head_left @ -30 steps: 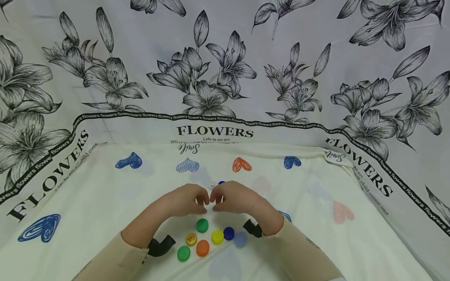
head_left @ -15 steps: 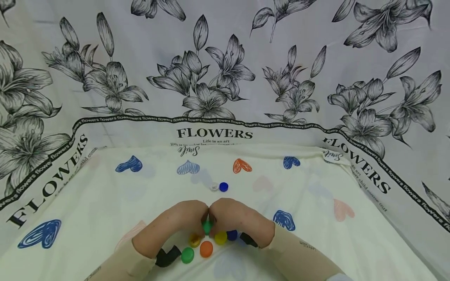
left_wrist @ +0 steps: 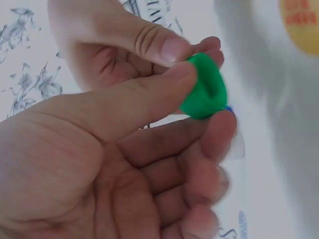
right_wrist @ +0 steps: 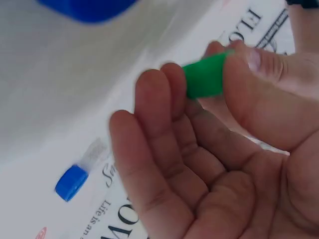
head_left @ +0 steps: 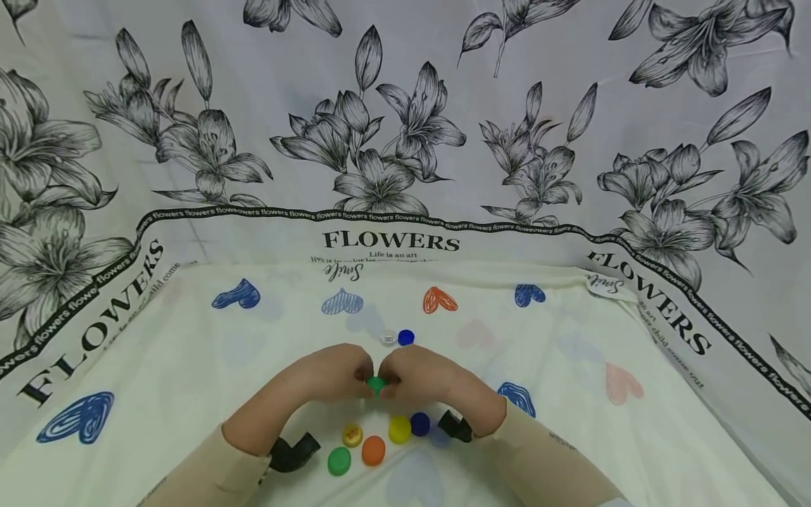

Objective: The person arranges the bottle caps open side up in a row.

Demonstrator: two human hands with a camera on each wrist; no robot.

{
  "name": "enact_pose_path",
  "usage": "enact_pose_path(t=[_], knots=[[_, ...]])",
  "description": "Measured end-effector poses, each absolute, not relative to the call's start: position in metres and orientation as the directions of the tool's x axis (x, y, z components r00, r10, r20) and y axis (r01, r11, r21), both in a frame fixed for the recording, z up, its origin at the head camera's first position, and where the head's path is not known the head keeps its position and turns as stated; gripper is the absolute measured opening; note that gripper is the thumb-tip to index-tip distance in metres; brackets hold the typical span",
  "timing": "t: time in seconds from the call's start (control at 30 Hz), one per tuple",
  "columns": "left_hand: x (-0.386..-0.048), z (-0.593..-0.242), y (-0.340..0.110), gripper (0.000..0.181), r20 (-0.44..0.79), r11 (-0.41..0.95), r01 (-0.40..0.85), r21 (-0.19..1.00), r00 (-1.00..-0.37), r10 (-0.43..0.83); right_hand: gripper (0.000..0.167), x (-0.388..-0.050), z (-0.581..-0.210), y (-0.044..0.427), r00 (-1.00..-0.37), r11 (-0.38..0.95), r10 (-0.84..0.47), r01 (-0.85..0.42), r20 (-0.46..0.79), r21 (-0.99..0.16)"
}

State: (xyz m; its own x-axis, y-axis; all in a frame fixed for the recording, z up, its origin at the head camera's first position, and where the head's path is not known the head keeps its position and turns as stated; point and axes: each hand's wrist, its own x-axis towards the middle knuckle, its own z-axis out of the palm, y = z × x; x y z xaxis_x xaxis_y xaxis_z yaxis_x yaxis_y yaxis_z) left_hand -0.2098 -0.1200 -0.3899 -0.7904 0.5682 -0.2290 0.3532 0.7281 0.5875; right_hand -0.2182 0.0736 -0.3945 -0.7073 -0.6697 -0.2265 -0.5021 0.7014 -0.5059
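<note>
A green bottle cap point(head_left: 376, 385) is lifted between the fingertips of both hands. My left hand point(head_left: 332, 373) pinches it from the left with thumb and index finger; in the left wrist view the hollow side of the cap point(left_wrist: 207, 87) shows. From the other side my right hand point(head_left: 421, 377) pinches the same cap point(right_wrist: 204, 75) between thumb and fingertips. Under the hands lie a yellow printed cap point(head_left: 352, 435), an orange cap point(head_left: 373, 451), a second green cap point(head_left: 338, 461), a yellow cap point(head_left: 400, 429) and a dark blue cap point(head_left: 420, 424).
Beyond the hands, a clear cap point(head_left: 388, 338) lies beside a blue cap point(head_left: 406, 337). A pale cloth point(head_left: 190, 366) printed with hearts covers the table. Behind it hangs a curtain point(head_left: 405, 105) with flower drawings. Black wrist mounts point(head_left: 294, 452) sit under both wrists.
Both hands came down toward the near caps and took hold of the green cap between them. They have since lifted it and moved it slightly away from the person.
</note>
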Motion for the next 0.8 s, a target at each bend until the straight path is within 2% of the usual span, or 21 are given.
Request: enact_pose_path(t=[0.07, 0.2, 0.3, 0.47, 0.8], knots=[[-0.214, -0.39, -0.123, 0.004, -0.187, 0.702, 0.361, 0.614, -0.797, 0.574, 0.005, -0.222, -0.392, 0.077, -0.711, 0.68, -0.677, -0.509, -0.187, -0.528], [-0.219, -0.386, -0.125, 0.016, -0.122, 0.668, 0.346, 0.659, -0.827, 0.549, 0.012, -0.228, -0.386, 0.082, -0.74, 0.662, -0.655, -0.466, -0.151, -0.587], [-0.222, -0.386, -0.124, 0.021, -0.071, 0.647, 0.324, 0.69, -0.859, 0.507, 0.017, -0.233, -0.384, 0.085, -0.773, 0.661, -0.619, -0.416, -0.14, -0.625], [-0.228, -0.391, -0.121, 0.018, 0.025, 0.614, 0.3, 0.73, -0.91, 0.415, 0.021, -0.239, -0.385, 0.088, -0.825, 0.644, -0.558, -0.363, -0.088, -0.673], [-0.237, -0.401, -0.117, 0.025, 0.055, 0.512, 0.158, 0.844, -0.976, 0.21, 0.016, -0.245, -0.384, 0.091, -0.902, 0.558, -0.427, -0.204, -0.067, -0.804]])
